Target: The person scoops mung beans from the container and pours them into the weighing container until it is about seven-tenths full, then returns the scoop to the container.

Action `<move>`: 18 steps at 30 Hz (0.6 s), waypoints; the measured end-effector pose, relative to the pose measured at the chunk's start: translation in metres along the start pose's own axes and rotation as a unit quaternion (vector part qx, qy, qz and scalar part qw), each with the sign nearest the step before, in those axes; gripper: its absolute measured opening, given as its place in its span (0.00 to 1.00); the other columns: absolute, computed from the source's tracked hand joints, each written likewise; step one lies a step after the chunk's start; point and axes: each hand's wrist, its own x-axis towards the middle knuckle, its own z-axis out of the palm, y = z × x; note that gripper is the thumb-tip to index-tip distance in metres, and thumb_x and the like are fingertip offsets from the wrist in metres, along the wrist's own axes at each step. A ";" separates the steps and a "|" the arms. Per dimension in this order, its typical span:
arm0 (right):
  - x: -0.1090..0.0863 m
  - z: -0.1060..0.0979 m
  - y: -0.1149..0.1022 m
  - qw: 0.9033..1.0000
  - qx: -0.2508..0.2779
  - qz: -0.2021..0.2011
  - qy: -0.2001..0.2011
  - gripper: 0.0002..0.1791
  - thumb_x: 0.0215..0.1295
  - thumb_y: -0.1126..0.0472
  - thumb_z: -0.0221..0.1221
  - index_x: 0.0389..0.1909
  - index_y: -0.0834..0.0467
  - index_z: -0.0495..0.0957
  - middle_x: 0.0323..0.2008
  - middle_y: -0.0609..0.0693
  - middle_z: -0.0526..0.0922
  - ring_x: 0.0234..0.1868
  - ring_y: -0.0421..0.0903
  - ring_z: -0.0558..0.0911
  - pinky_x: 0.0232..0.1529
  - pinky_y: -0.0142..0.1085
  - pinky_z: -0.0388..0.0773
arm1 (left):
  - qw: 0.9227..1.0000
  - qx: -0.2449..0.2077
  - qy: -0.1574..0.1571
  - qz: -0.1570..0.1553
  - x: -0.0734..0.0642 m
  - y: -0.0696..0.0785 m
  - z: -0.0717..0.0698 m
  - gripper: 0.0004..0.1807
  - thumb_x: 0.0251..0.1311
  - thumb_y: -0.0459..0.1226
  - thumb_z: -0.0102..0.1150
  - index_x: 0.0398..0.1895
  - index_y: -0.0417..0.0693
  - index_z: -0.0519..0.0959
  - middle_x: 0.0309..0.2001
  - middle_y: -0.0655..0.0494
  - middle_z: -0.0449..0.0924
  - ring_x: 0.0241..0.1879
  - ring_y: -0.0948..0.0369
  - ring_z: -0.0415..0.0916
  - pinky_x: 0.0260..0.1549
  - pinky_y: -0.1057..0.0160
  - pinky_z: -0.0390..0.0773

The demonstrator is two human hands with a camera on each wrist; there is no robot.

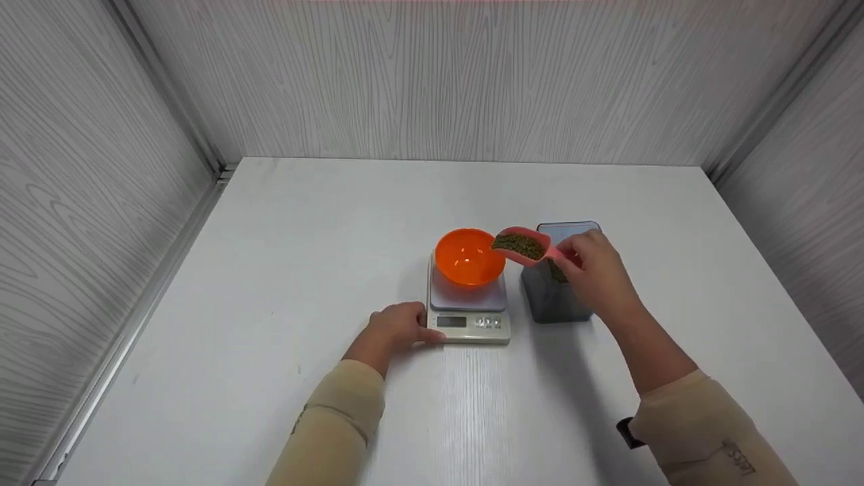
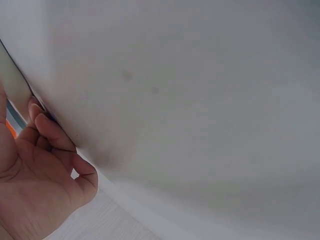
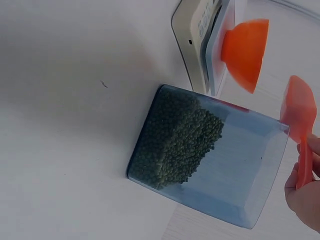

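Observation:
My right hand [image 1: 597, 270] grips the handle of a red-pink scoop [image 1: 523, 244] heaped with small green grains that look like mung beans. The scoop's tip hangs over the right rim of an orange bowl [image 1: 466, 260], whose visible inside holds nothing. Under the bowl is a digital kitchen scale [image 1: 472, 332]. At the scale's front left corner, my left hand [image 1: 398, 325] holds its edge, thumb along the front; the left wrist view shows the fingers curled against the side. A clear bluish container [image 3: 240, 160], partly filled with the same green grains, stands right of the scale.
All of this stands on a white table [image 1: 304, 223]. Grey wood-grain panels [image 1: 432, 81] enclose it at the back and both sides. The container stands close beside the scale, below the right hand.

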 end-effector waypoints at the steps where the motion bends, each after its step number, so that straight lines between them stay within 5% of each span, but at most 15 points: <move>1: 0.001 0.001 -0.002 1.000 -0.005 0.003 -0.009 0.12 0.65 0.59 0.54 0.44 0.62 0.74 0.41 0.55 0.70 0.43 0.50 0.68 0.44 0.43 0.73 | 1.000 -0.001 -0.001 -0.001 0.000 0.000 0.000 0.22 0.42 0.58 0.66 0.26 0.53 0.71 0.23 0.59 0.69 0.31 0.58 0.68 0.36 0.57 0.61; 18: 0.008 0.010 -0.017 0.996 -0.072 -0.009 -0.061 0.12 0.63 0.62 0.55 0.47 0.61 0.74 0.43 0.55 0.69 0.45 0.50 0.67 0.46 0.43 0.74 | 1.000 -0.004 -0.013 -0.007 0.003 0.006 0.004 0.23 0.42 0.59 0.65 0.27 0.54 0.71 0.25 0.59 0.69 0.33 0.58 0.68 0.36 0.58 0.62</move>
